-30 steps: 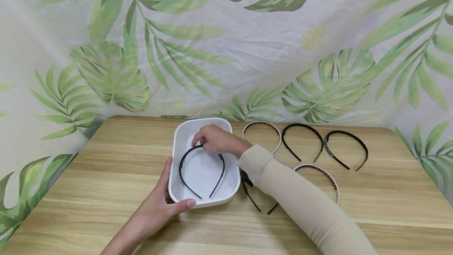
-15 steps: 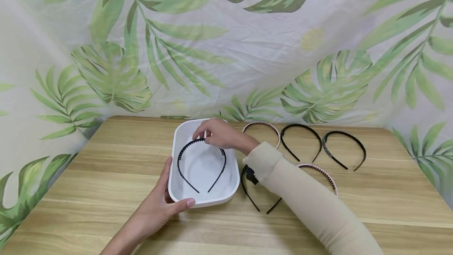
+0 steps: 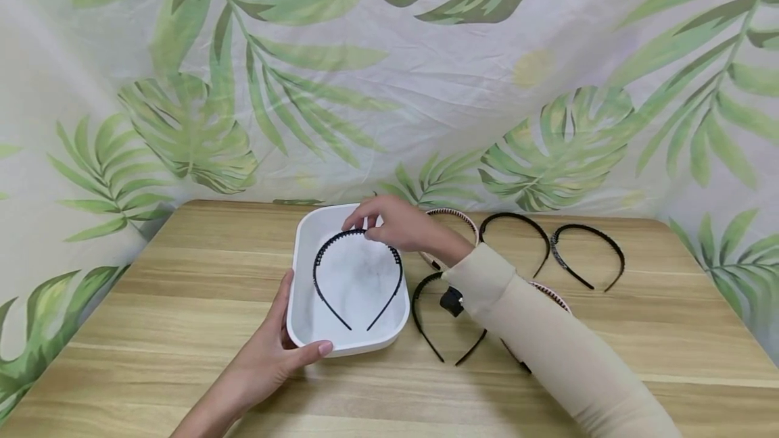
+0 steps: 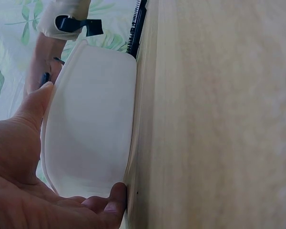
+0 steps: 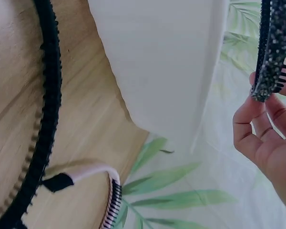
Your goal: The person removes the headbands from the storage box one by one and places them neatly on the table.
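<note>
My right hand (image 3: 392, 225) pinches the top of a black toothed headband (image 3: 316, 269) between thumb and fingers, its two ends pointing toward me. It hangs over a white rectangular bin (image 3: 298, 249). In the right wrist view the headband (image 5: 275, 47) shows a dark glittery outer face and small teeth. My left hand (image 3: 262, 350) grips the bin at its near left corner, thumb on the rim. The left wrist view shows fingers (image 4: 115, 198) curled under the bin's wall (image 4: 90, 119). Whether the headband touches the bin, I cannot tell.
Right of the bin, a black headband (image 3: 416, 303) lies on the wooden table (image 3: 201, 330). Behind lie a pale pink headband (image 3: 467, 218), a black one (image 3: 517, 215) and one with a glittery side (image 3: 562, 259). My sleeve partly covers another pink headband (image 3: 555, 296). A leaf-print cloth (image 3: 426, 107) hangs behind.
My right hand has risen and moved right with the headband, which hangs higher over the bin. My left hand keeps its hold on the bin.
</note>
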A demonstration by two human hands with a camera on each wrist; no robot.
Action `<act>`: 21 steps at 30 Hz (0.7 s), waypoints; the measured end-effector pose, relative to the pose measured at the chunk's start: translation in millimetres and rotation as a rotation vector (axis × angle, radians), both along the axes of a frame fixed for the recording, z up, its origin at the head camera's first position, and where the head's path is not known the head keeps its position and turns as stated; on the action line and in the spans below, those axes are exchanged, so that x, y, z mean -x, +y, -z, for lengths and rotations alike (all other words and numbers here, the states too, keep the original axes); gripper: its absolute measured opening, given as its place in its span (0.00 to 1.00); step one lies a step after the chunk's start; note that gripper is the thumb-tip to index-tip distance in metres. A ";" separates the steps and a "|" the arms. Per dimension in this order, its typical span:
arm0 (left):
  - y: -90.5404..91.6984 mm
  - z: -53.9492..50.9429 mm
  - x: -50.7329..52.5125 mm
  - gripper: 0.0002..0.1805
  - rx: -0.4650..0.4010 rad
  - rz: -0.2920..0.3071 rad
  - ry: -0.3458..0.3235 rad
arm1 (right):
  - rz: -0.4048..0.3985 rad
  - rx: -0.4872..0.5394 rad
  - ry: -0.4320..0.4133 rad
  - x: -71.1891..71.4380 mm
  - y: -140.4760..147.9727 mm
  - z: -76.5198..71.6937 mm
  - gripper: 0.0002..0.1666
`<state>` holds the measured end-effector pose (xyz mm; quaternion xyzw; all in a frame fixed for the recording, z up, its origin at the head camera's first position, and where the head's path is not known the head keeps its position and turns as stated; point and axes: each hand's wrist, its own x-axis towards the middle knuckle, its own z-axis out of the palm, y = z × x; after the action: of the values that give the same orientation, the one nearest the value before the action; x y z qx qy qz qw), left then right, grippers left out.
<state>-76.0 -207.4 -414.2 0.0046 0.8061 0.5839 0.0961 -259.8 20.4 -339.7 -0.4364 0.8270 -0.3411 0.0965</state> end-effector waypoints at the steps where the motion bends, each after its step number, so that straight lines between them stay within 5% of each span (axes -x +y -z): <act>1: 0.1 -0.3 0.0 0.72 0.004 -0.001 0.000 | 0.004 0.006 -0.002 -0.6 3.4 -1.3 0.23; 9: 0.5 -0.6 0.7 0.72 0.008 -0.002 -0.003 | 0.073 0.012 -0.055 -7.1 36.3 -11.9 0.23; 21: -0.9 -0.7 0.9 0.73 0.002 0.005 -0.022 | 0.128 0.053 0.057 -15.9 94.6 -19.9 0.20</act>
<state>-76.8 -208.3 -413.5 0.0001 0.8056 0.5828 0.1066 -244.0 115.0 -319.7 -0.3945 0.8463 -0.3559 0.0392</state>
